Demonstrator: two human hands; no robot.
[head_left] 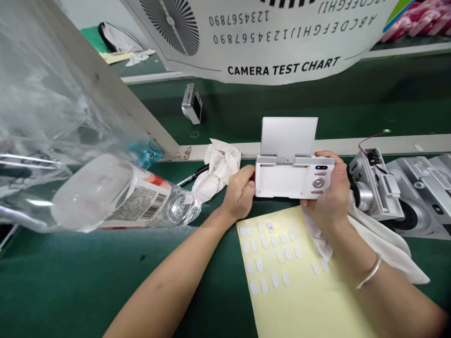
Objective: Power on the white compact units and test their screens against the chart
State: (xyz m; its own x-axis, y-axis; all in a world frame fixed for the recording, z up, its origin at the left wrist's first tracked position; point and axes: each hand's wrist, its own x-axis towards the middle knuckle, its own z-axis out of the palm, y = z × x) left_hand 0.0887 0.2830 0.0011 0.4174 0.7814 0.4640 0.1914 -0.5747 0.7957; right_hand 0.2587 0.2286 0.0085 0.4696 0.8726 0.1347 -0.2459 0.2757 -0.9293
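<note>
Between my two hands I hold a white and silver digital camera (282, 180), its back towards me and its hinged screen (289, 135) flipped up. A small blue light glows above its round button pad. My left hand (240, 191) is closed on the camera's left edge. Closed around its right side is my right hand (331, 190), with several fingers hidden behind the body. Below the camera lies a yellow sheet (296, 310) carrying rows of small white oval stickers. A white cloth (319, 234) is under my right hand.
A plastic bottle (148, 202) hangs at the left in clear wrapping. A crumpled white cloth (220, 169) and a black pen (193, 175) lie nearby. Camera parts (378, 188) crowd the right. Another camera (192, 104) sits farther back, below a hanging test chart (282, 51).
</note>
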